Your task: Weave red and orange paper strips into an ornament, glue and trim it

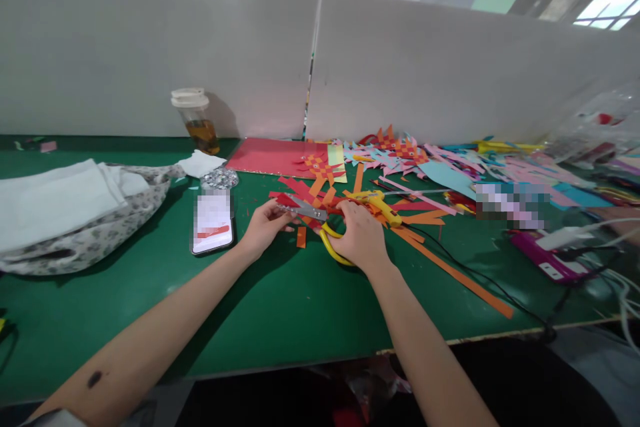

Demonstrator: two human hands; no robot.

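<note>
My right hand [363, 233] grips scissors [311, 211] by their yellow handles, with the blades pointing left and apart. Between the fingers of my left hand [264, 225] is a piece of red paper [285, 199], at the tips of the blades. Whether the blades touch the paper I cannot tell. Orange and red paper strips [359, 177] lie around and behind both hands. Just beyond my right hand rests a yellow glue gun [389, 209], its cord running right. A woven red and orange paper shape [319, 167] lies behind the scissors.
To the left are a phone [213, 221], a floral cloth bag [117, 230] and a lidded cup [200, 123] of brown drink. Red sheets [273, 155] lie by the partition [165, 47]. Coloured paper scraps [510, 170] and a purple power strip [550, 260] with cables are at right.
</note>
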